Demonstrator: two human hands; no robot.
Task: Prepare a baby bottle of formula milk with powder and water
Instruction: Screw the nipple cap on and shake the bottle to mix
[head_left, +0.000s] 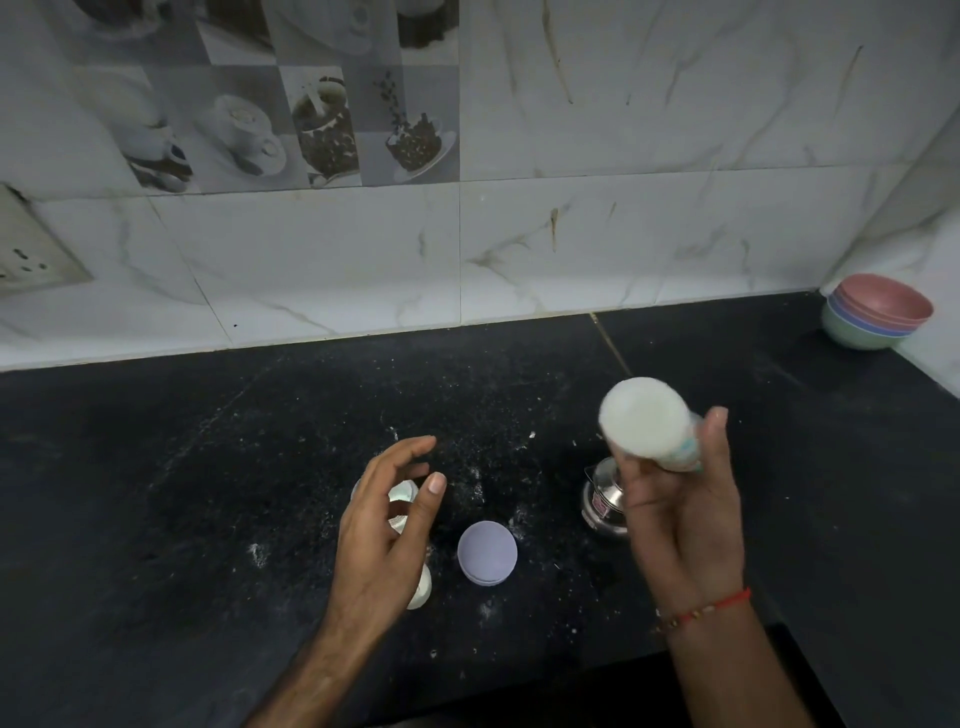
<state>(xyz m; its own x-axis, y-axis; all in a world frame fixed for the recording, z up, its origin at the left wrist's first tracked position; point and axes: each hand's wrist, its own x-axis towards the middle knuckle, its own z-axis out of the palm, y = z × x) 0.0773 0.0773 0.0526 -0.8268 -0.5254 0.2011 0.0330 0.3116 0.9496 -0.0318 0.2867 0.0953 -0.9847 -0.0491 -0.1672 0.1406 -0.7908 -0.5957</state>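
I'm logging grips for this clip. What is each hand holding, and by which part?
The right hand grips the milk-filled baby bottle around its lower body. The left hand holds nothing.

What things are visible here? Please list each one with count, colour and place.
bottle: one, milky white, held tilted above the counter on the right
steel pot: one, silver, on the counter behind the right hand
lid: one, lilac, centre of the counter
bowls: one stack, pink, blue, green, far right corner
powder specks: white, scattered on the counter
counter: one, black
socket: one, left wall
left hand: open, over small white items
right hand: holds the bottle
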